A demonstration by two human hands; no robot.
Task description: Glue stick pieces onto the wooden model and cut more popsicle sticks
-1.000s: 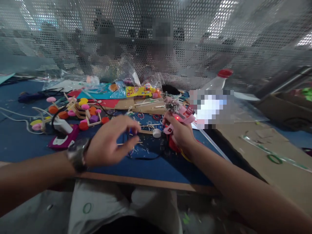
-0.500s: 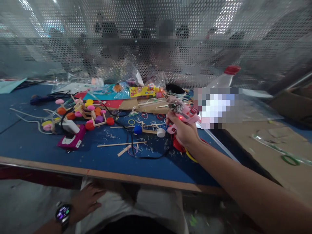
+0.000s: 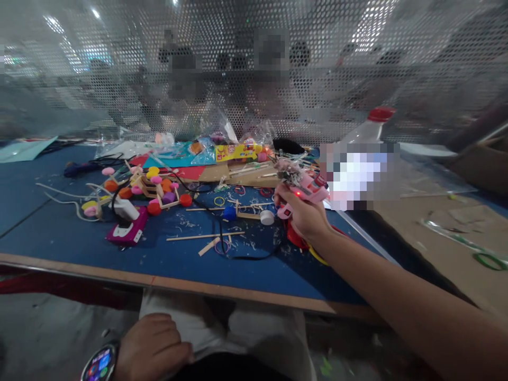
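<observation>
My right hand (image 3: pixel 311 214) is wrapped around a pink hot glue gun (image 3: pixel 313 191) with a lit red light, held over the right part of the blue table. Stringy glue clings around the gun's front end. Just left of the gun lies a small wooden-stick piece (image 3: pixel 248 215) with a blue cap (image 3: pixel 229 213) and a white cap (image 3: pixel 267 217) at its ends. Down by my lap, my left hand (image 3: pixel 153 346), with a smartwatch (image 3: pixel 101 365) on its wrist, has its fingers curled in. Nothing shows in it.
Stick models with colourful caps (image 3: pixel 154 185) stand at left, behind a purple power socket (image 3: pixel 129 227) with a white plug. Loose sticks (image 3: pixel 206 236), a black cable (image 3: pixel 250 257) and glue strings litter the middle. A red-capped bottle (image 3: pixel 371 127) and cardboard (image 3: pixel 436 248) are at right.
My left hand has come up and to the right over my lap, its fingers now curled in. The right hand keeps its grip on the glue gun; the view has shifted slightly.
</observation>
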